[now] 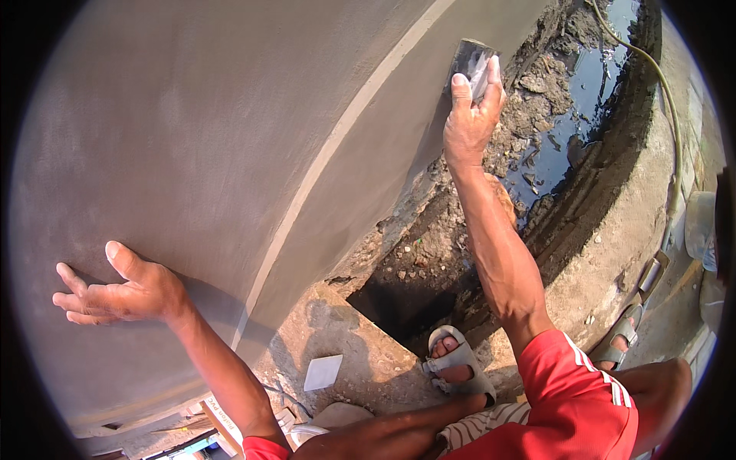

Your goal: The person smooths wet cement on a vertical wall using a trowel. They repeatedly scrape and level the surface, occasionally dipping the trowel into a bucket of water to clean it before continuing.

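Note:
A smooth grey plastered wall [192, 130] fills the left and upper part of the head view, crossed by a paler raised band [337, 146]. Up at its right edge, my right hand [471, 126] pinches a small flat rectangular scraper [469, 67], dark with whitish smears. My thumb and fingers close over the near end of the scraper, and its face lies against or very near the wall. At the lower left my left hand [126, 291] is open, fingers spread and empty, in front of the wall; whether it touches the surface I cannot tell.
Right of the wall runs a ditch with rubble [537, 100] and dark water [586, 84], bordered by a concrete edge [613, 253]. A hose [667, 84] lies along that edge. My sandalled foot [456, 360] stands by a dark hole [399, 307]; a white tile piece [323, 372] lies nearby.

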